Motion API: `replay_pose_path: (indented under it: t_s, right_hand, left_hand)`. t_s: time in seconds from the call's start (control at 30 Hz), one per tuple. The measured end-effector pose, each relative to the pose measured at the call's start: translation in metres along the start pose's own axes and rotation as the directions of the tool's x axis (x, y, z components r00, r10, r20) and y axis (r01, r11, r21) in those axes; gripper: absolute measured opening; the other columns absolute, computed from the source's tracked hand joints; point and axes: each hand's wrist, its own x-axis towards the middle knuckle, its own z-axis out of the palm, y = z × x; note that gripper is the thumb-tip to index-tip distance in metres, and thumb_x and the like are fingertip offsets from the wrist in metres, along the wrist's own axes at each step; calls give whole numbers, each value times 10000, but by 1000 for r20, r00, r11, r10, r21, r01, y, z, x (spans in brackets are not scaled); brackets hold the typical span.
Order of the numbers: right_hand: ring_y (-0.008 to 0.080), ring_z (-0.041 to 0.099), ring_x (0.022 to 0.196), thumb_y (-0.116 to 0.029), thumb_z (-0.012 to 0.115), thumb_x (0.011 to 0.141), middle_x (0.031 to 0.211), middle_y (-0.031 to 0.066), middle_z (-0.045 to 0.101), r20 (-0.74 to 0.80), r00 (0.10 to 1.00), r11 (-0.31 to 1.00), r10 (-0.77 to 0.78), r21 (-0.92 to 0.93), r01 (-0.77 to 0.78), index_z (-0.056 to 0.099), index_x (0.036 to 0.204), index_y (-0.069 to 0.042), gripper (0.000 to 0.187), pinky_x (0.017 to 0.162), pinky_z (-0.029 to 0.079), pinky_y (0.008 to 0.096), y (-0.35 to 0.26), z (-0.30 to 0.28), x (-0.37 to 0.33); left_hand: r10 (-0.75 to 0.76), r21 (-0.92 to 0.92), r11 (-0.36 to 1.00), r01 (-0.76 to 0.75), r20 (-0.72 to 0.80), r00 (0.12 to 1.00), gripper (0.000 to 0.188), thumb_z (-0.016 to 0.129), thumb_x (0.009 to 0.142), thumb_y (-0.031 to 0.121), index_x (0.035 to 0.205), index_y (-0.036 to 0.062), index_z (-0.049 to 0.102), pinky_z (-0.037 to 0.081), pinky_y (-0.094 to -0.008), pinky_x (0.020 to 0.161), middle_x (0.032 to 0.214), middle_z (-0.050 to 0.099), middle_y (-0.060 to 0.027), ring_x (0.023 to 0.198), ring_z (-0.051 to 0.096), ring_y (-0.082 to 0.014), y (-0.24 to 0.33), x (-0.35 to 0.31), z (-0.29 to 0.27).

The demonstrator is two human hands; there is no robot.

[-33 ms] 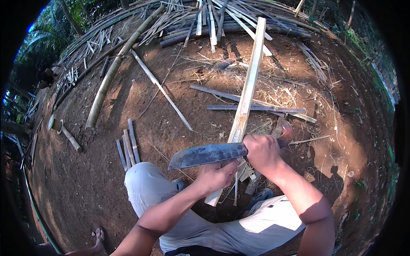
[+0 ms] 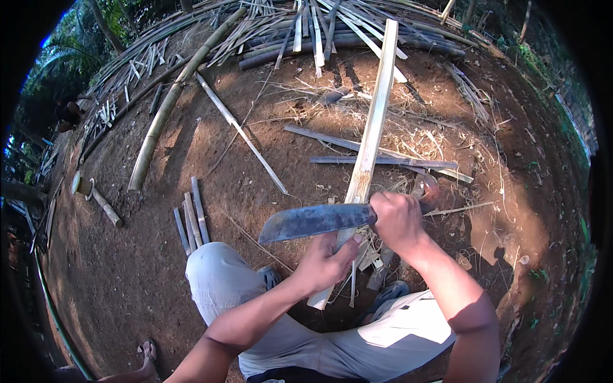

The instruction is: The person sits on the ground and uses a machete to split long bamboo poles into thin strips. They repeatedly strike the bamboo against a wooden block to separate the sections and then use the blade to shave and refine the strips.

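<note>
A long split bamboo strip, pale on its inner face, slants from between my legs away toward the far right. My left hand is wrapped round its near part, thumb lying along the strip. Closed round the handle of a machete, my right hand sits just right of the strip. The dark, broad blade points left and lies across the strip, a little beyond my left hand. Fingers of the left hand are partly hidden under the strip.
Dark bamboo slats and curly shavings lie on the soil ahead. Short bamboo pieces stand by my left knee. A thick bamboo pole and a mallet-like wooden piece are at left. A bare foot shows lower left.
The machete and my right hand have shifted slightly away from me and to the right. My left thumb has lifted into view, and the strip has slid a touch farther out.
</note>
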Motion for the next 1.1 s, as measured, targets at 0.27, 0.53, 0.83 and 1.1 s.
replay_pose_path:
  t_s: [0.27,0.53,0.83,1.1]
  right_hand:
    - [337,677,544,20,545,773,591,186,633,4,992,992,-126,-10,126,590,644,-26,144,522,544,463,-14,10,1]
    - [332,668,519,-1,547,787,576,185,623,-31,991,990,-133,-56,132,590,635,-43,163,506,537,446,-12,10,-5]
    - [322,668,522,-5,569,746,562,167,606,-90,975,977,-202,-86,194,575,635,-46,118,507,536,428,-5,9,-2]
    - [333,671,509,16,570,766,541,176,605,-112,974,979,-198,-65,192,581,634,-48,147,521,555,418,-5,15,-5]
  left_hand:
    - [102,222,972,-76,-106,989,243,584,977,194,1129,26,497,435,-289,544,750,550,-35,614,534,-124,-8,-1,-10]
    - [160,198,970,-142,-78,984,267,579,988,168,1193,39,468,347,-234,390,656,498,35,448,430,-40,-11,0,-7]
    - [-60,171,983,68,-49,997,287,566,989,147,1210,36,420,344,-241,390,660,476,27,434,410,-55,-4,-8,-3]
    - [-137,67,988,139,-30,990,224,582,958,111,1130,48,452,342,-244,380,644,490,18,436,423,-60,3,-18,-2]
